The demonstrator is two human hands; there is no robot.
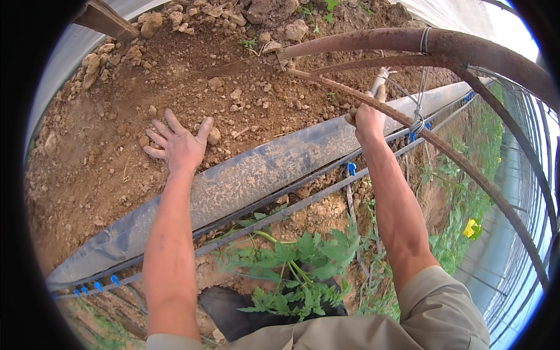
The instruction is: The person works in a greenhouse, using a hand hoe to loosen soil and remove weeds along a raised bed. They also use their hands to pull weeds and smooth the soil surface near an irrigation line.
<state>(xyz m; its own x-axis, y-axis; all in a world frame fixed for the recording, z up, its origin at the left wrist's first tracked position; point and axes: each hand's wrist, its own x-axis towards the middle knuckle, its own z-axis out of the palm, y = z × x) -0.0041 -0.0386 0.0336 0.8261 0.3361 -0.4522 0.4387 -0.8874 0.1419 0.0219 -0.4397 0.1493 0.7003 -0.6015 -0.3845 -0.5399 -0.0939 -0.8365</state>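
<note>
My left hand [179,144] is spread over brown, crumbly soil [175,96], fingers apart and holding nothing. Whether its palm presses on the ground is hard to tell. My right hand [369,118] is closed around a pale, narrow rod-like thing [379,81], whose far end points away from me. What the rod belongs to cannot be made out. Beneath both arms runs a wide, soil-smeared grey plastic tube [275,170], crossing at a slant. A rusty metal rod [393,113] passes just above my right hand and hides part of it.
Rusty arched greenhouse pipe [376,39] and wire ties [418,124] stand at the right. Thin irrigation pipes [297,205] with blue valves [351,169] run along the tube. A leafy green plant [302,258] grows near my body. A wooden post [106,19] rises at upper left.
</note>
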